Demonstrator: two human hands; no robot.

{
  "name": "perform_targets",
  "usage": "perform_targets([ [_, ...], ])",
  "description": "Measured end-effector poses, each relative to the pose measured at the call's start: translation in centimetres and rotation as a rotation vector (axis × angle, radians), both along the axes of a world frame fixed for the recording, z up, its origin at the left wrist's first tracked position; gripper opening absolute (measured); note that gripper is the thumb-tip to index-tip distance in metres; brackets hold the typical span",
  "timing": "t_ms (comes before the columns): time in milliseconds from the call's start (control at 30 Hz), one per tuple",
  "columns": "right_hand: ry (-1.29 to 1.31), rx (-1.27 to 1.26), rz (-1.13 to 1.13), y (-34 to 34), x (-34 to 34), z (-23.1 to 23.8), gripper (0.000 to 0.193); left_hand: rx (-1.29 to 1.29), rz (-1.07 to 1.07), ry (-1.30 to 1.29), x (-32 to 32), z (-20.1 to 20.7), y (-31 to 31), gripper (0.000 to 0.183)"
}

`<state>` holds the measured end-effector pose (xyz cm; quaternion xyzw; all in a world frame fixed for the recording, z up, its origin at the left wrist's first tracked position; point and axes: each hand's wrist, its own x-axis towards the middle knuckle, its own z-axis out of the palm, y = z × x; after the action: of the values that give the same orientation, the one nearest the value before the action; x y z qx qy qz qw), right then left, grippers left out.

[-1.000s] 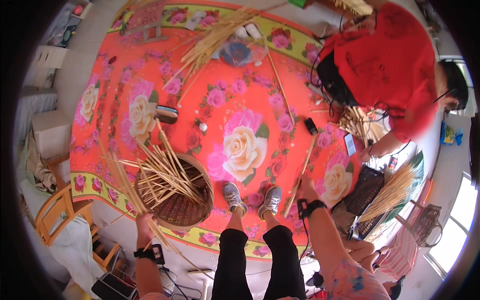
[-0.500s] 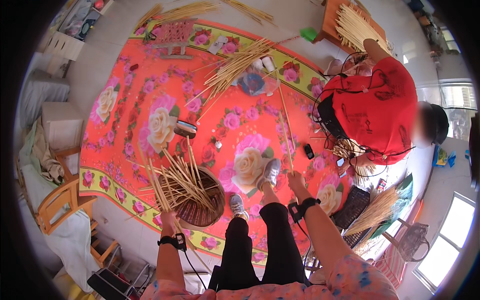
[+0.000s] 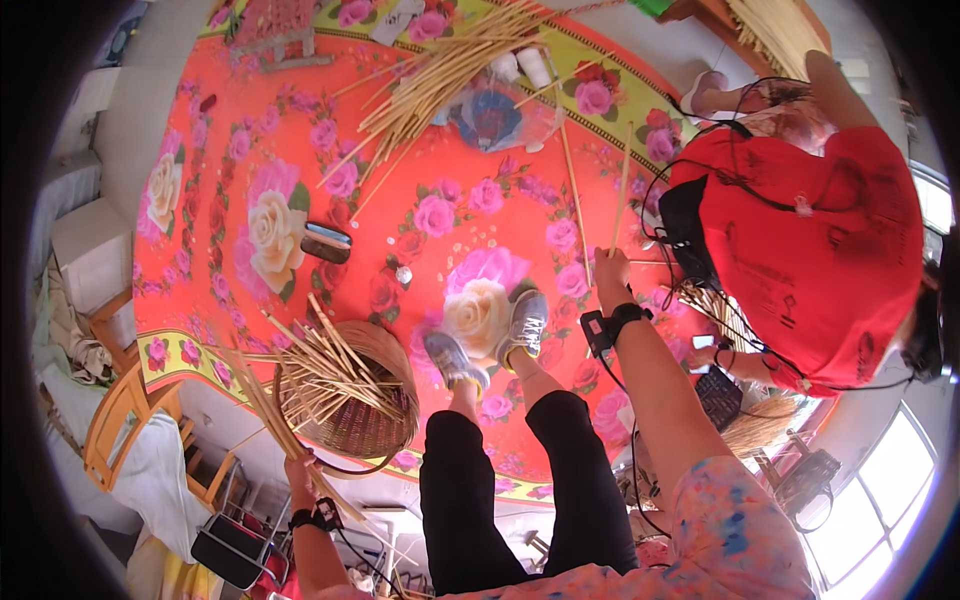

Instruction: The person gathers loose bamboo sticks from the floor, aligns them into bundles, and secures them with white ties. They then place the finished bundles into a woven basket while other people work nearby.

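Observation:
My left hand (image 3: 300, 470) is closed around a bundle of long pale straw stalks (image 3: 262, 400), low on the left. Beside it stands a round wicker basket (image 3: 398, 408) with several cut stalks (image 3: 325, 368) lying across it; its handle curves close to my left hand, and I cannot tell if they touch. My right hand (image 3: 612, 272) is stretched forward over the red floral mat (image 3: 400, 225), its fingers wrapped round a thin straw stalk (image 3: 622, 190) that points up and away. Another long stalk (image 3: 572, 180) runs near this hand; whether I hold it is unclear.
A co-worker in a red top (image 3: 810, 240) bends over at the right, near a bundle of stalks (image 3: 725, 310). Farther off lie a stalk pile (image 3: 440, 90) and a clear bag with blue inside (image 3: 490, 118). A dark case (image 3: 326, 242) rests on the mat.
My right hand has moved forward and slightly right with the stalk. My left hand, with its bundle, has shifted left and toward me. My feet and the whole view have shifted.

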<state>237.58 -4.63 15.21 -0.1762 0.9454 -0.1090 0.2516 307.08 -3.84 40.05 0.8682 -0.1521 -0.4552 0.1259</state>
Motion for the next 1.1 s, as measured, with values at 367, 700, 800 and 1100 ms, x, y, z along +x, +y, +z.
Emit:
perform_targets([
  [367, -0.042, -0.025, -0.397, -2.1, -0.1, -16.1, 0.035, -0.042, 0.133, -0.145, -2.7, 1.5, 0.1, 0.035],
  [700, -0.108, 0.134, -0.228, 0.3, 0.7, -13.8, 0.028, -0.026, 0.109, -0.097, -2.4, 1.7, -0.9, 0.032],
  [800, -0.114, 0.298, -0.086, 5.1, 1.0, -8.4, 0.034, -0.016, 0.107, -0.009, -3.1, 2.8, -1.7, 0.030],
  [1100, -0.178, 0.431, 0.300, 8.9, 0.2, 14.6, 0.040, 0.113, 0.167, 0.119, 0.2, 3.4, 0.7, 0.028],
])
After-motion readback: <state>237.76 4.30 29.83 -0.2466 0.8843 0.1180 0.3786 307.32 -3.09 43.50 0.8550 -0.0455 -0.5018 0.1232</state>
